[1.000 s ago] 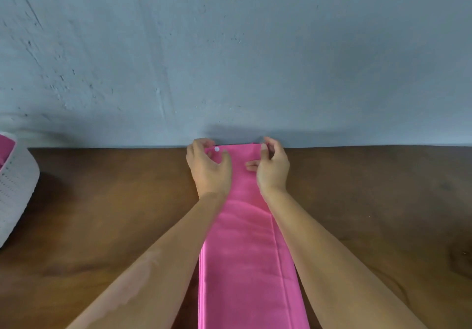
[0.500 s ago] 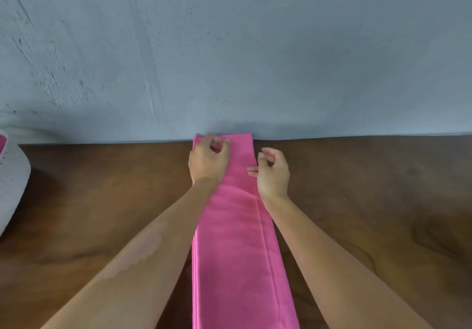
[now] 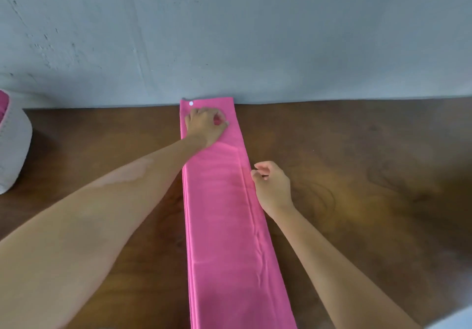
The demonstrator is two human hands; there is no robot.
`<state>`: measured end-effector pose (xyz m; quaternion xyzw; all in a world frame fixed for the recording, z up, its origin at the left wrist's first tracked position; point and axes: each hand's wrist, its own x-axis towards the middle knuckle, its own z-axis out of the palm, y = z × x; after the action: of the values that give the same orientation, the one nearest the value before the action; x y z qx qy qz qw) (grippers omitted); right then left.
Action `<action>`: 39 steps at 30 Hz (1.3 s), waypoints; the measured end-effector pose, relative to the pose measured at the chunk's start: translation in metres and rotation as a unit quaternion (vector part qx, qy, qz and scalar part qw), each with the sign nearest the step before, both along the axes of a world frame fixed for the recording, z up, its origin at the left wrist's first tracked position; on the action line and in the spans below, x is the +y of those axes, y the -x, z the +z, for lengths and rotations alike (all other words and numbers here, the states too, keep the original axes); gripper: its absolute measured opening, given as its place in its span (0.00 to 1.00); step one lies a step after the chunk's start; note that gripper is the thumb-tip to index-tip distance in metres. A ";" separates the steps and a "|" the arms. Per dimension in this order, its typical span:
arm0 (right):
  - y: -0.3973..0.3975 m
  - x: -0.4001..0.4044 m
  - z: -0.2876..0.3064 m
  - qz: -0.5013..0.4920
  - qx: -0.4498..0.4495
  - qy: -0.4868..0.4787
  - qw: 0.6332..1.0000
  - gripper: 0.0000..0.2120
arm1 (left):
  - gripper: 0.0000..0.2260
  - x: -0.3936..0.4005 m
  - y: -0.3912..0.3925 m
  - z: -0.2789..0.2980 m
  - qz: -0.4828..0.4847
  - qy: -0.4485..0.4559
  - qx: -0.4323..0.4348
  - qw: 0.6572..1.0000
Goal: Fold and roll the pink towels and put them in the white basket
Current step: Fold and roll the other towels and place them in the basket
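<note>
A long pink towel (image 3: 224,226), folded into a narrow strip, lies flat on the brown wooden table (image 3: 357,175) and runs from the wall toward me. My left hand (image 3: 205,125) sits on its far end with curled fingers and grips the cloth there, beside a small white dot on the corner. My right hand (image 3: 272,184) is at the strip's right edge, halfway along; its fingers are loosely curled and only the tips of thumb and forefinger touch the edge. The white basket (image 3: 15,147) stands at the far left, cut off by the frame, with pink cloth (image 3: 3,107) inside.
A grey plaster wall (image 3: 255,35) rises straight from the table's back edge, right behind the towel's far end. Bare tabletop stretches to the left and right of the strip.
My right hand has drawn back from the far end and now sits lower along the right edge. My left hand stays on the far end. The view has shifted and shows more of the strip.
</note>
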<state>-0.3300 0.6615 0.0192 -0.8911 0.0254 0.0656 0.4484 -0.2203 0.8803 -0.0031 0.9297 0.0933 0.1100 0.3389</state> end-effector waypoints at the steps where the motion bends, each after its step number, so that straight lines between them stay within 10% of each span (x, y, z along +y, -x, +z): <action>1: 0.010 -0.005 0.000 0.003 0.000 0.014 1.000 0.12 | 0.06 -0.006 0.009 0.002 -0.028 -0.010 0.006 1.000; 7: 0.072 -0.037 -0.008 0.016 -0.014 0.059 0.998 0.09 | 0.10 -0.043 0.096 0.002 -0.240 -0.061 -0.007 0.969; 13: 0.120 -0.076 -0.004 0.058 0.012 0.062 0.996 0.08 | 0.27 -0.053 0.160 0.014 -0.479 -0.192 0.046 0.855; 20: 0.147 -0.101 0.012 0.148 0.092 0.091 0.980 0.13 | 0.28 -0.054 0.166 0.006 -0.501 -0.363 0.035 0.785; 39: 0.065 -0.176 0.013 0.045 0.075 0.164 0.983 0.05 | 0.29 -0.122 0.140 -0.007 -0.312 -0.306 0.080 0.896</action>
<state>-0.3948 0.4856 0.0320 -0.9454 0.0289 0.1470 0.2894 -0.3605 0.7584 -0.0105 0.9744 -0.2133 -0.0531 0.0463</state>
